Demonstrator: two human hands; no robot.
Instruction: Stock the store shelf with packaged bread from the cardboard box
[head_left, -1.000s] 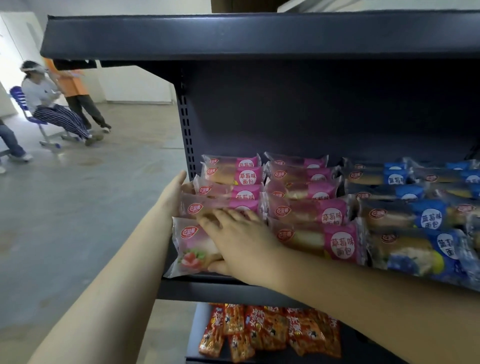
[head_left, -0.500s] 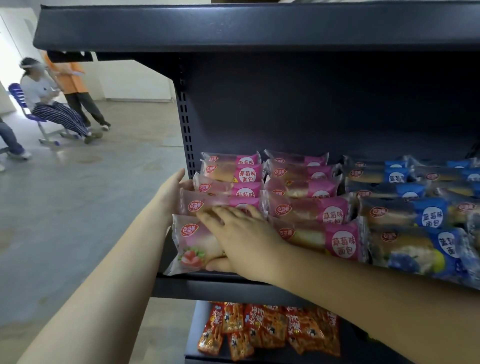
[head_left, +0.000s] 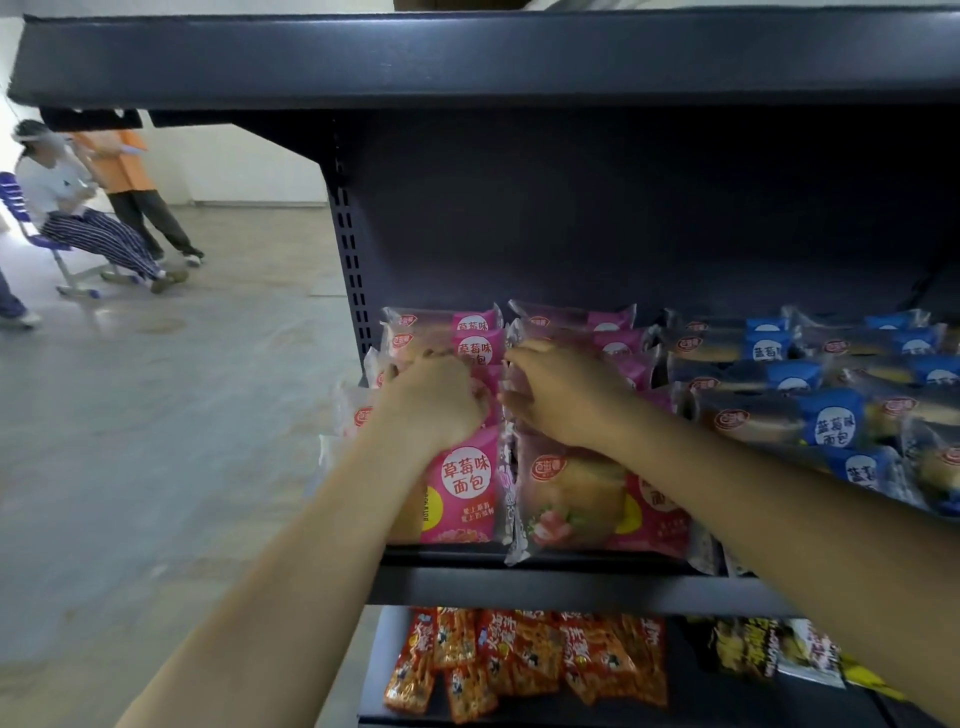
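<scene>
Below the shelf, red snack packs are lying in a loose heap on the lower level. Both bare forearms are reaching up over the shelf's front edge. On the shelf's left half, pink packs of bread are sitting in two side-by-side columns, stepping up from the front edge toward the shelf's back panel. The left hand is bearing on the left column, back of the hand up, its fingers curling down onto a pack there. The right hand is working just beside it on the right column, its fingers and thumb pinching a pack's left edge. On the shelf's right half, blue packs are lying in matching rows. Far off to the shelf's left, one person is sitting on a blue chair and another in orange is standing behind.
</scene>
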